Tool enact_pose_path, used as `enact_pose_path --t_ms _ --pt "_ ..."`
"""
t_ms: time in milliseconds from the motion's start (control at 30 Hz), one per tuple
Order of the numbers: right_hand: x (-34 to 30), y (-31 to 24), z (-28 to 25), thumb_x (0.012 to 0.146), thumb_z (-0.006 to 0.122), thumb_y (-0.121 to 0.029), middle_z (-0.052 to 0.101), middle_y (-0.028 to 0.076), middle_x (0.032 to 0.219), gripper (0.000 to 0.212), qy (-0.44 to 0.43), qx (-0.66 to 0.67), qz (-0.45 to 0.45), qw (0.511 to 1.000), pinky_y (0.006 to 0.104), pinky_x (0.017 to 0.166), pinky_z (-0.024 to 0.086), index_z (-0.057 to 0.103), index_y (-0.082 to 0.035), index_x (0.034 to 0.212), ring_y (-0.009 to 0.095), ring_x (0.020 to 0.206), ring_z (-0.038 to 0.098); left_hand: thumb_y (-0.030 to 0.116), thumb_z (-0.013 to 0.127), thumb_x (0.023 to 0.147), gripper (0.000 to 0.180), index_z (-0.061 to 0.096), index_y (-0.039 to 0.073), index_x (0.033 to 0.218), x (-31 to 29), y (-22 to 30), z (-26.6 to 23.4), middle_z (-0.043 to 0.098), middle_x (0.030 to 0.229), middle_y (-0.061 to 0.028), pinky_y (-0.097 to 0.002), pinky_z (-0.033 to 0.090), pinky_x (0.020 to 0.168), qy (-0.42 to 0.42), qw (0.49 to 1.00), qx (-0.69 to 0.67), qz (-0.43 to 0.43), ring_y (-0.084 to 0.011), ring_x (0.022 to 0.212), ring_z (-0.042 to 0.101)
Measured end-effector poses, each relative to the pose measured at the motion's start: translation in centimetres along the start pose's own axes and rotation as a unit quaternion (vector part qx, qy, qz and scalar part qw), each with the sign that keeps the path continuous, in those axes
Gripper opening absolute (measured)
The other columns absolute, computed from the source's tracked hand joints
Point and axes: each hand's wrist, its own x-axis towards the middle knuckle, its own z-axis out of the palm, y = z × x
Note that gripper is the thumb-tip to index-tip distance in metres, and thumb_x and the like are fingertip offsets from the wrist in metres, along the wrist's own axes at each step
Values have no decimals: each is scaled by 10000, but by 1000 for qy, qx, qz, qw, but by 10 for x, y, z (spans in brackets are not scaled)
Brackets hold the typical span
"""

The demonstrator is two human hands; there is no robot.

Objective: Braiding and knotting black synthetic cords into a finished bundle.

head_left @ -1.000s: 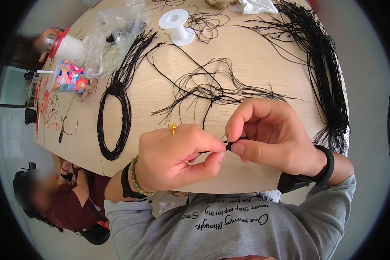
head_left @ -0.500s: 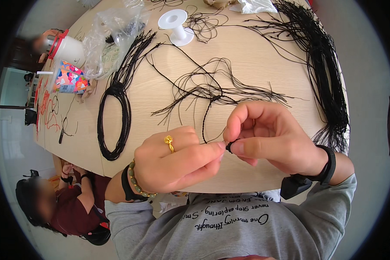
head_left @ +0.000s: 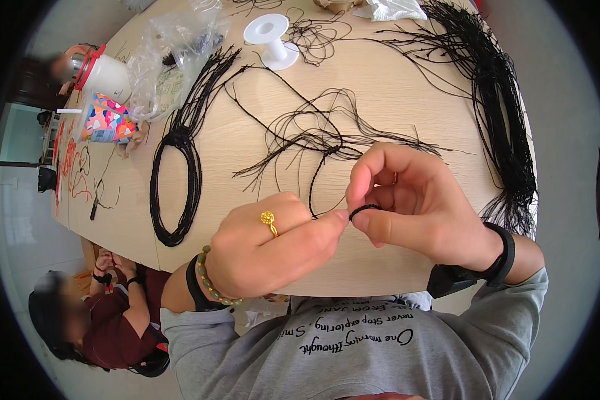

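Note:
A short curved piece of black braided cord (head_left: 363, 209) shows between my two hands, above the near part of the table. My left hand (head_left: 273, 243), wearing a gold ring, is closed in a pinch at the cord's left end. On the other side, my right hand (head_left: 420, 207) holds the cord between thumb and curled fingers; part of it is hidden there. Just beyond my fingertips lies a knotted black cord (head_left: 332, 151) with many thin loose strands, its twisted tail running down toward my left hand.
A coiled bundle of black cords (head_left: 155, 193) lies to the left, a larger bundle (head_left: 513, 133) along the right edge. Farther back are a white spool (head_left: 278, 57), a plastic bag (head_left: 160, 73), a colourful cup (head_left: 110, 120) and a white jar (head_left: 110, 77). Another person (head_left: 113, 320) sits at lower left.
My right hand has turned and risen slightly, and more of the black braided cord now shows along its thumb. My left hand has shifted only a little, still pinching.

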Motion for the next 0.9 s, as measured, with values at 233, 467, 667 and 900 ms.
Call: enact_pose_path --t_ms 233,467,667,900 --pt "1 5 2 766 607 57 541 2 871 210 27 -110 -89 990 191 591 428 514 -12 941 38 712 524 -84 712 663 284 666 -31 938 -1 1 -3 435 646 -28 -274 363 418 -47 998 30 -3 -148 522 466" --pt "0 4 3 730 601 108 530 31 918 295 16 -256 -158 954 224 719 470 483 -6 975 79 792 546 -52 683 698 277 658 -27 973 -4 2 -4 425 667 -36 -275 382 422 -70 994 84 8 -153 533 474" --pt "-2 8 7 661 607 99 528 40 801 315 50 -381 -293 876 225 595 429 466 -7 923 89 660 478 -66 724 665 276 657 2 923 1 8 1 495 669 -48 -261 385 432 -22 997 46 -60 -146 510 482" --pt "1 12 8 673 602 47 548 55 765 291 51 -413 -341 843 281 528 464 502 -41 931 189 599 557 -100 722 660 219 658 4 841 2 9 1 585 677 -65 -239 401 443 -27 995 -39 -85 -133 496 517"
